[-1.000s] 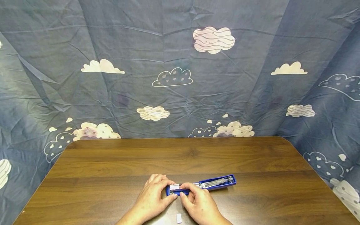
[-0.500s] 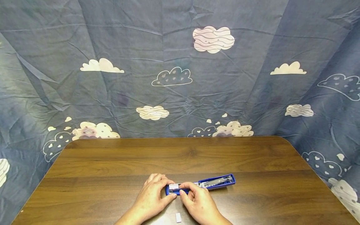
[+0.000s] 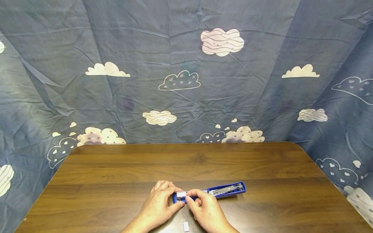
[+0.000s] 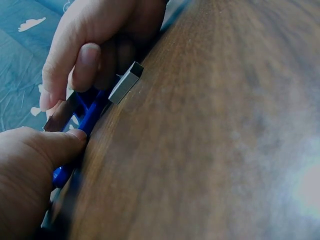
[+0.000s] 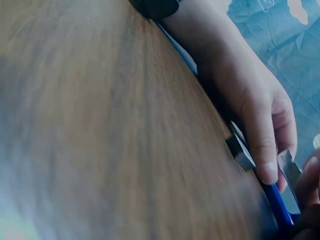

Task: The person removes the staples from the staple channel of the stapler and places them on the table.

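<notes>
1. L hand (image 3: 159, 202) on the L end of the blue stapler (image 3: 227, 190), thumb on the near side, fingertips on the far side: narrow grip, holding the casing.
2. R hand (image 3: 207, 207) comes in from the near R, thumb + index nearly together, pinching the R end of a shiny staple strip (image 3: 181, 194).
3. Strip's over the stapler's L half, btwn the two hands.
4. Stapler itself: on the table (image 3: 204, 165), near side, just R of centre, folded open & nearly flat, metal rail showing in the R half, which tilts slightly to the far R.
5. Small pale block (image 3: 186, 226) on the wood at the near edge, btwn the wrists, apart from the stapler in the head view.
6. Lettering check: any marks on stapler or block are too small/blurred to read.
7. Dark band (image 5: 157, 6) on the R wrist; far side, blue curtain (image 3: 140, 90) w/ printed clouds.
</notes>
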{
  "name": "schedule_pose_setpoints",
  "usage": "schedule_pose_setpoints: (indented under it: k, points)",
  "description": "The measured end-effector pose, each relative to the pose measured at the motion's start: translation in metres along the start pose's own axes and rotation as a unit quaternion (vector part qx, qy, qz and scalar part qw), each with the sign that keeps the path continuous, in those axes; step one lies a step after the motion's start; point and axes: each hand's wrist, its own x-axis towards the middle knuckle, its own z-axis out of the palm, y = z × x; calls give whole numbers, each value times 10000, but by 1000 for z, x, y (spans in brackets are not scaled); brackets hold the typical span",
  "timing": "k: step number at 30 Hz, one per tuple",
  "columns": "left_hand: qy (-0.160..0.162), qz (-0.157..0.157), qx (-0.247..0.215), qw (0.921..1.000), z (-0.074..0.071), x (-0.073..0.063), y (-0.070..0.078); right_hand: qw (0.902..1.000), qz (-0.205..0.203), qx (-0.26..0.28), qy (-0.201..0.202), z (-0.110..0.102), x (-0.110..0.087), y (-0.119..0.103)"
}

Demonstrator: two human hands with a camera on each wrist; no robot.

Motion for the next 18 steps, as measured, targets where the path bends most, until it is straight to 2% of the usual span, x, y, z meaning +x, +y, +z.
schedule_pose_setpoints:
  k: [6,18]
  points:
    - [12,-9,-8,10000,0,0,0,9992,199,180,309,5,3,-2]
    - [-64,-3,-21,10000,0,0,0,9974,385,490,354,6,3,-1]
